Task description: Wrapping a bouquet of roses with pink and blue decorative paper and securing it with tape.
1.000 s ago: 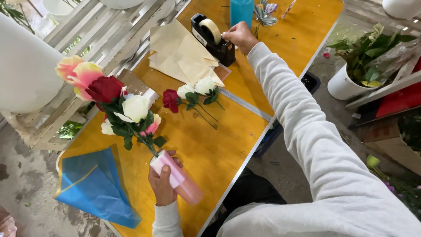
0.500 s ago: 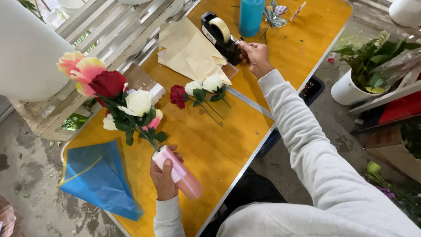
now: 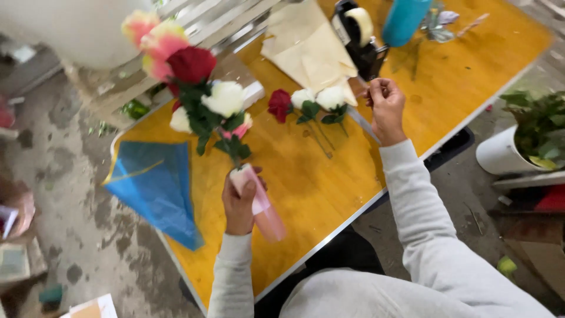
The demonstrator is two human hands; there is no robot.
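Head view, hands
- L hand: fingers clamped round the pink-wrapped stem end of the bouquet, near centre of the table, thumb across the wrap.
- R hand: raised over the table right of centre, just near of the tape dispenser; fingertips pinched together. Whether a bit of tape sits between them: cannot tell, too small.
- Sleeves: light grey, both arms.

Head view, bouquet
- Bouquet: held tilted, heads pointing far-left, above the table's left part. Red rose in the middle, white roses nearer, pink-yellow blooms at the far tip, green leaves below.
- Pink wrap: covers the stem ends, sticks out near-right of the L hand.

Head view, table
- Table: yellow-orange top, pale metal edge, runs diagonally.
- Loose flowers: one red, two white, lying flat at centre, between the two hands, stems pointing near.
- Blue paper: folded sheet at the left corner, hanging partly over the edge, just left of the L hand.
- Cream paper: sheets on the far side, touching the dispenser's left.
- Tape dispenser: black, pale roll on top, far centre.
- Teal cylinder: upright, just right of the dispenser.

Head view, around
- White pot: on the floor at right, green leaves in it.
- Floor: grey concrete, stained, left side.
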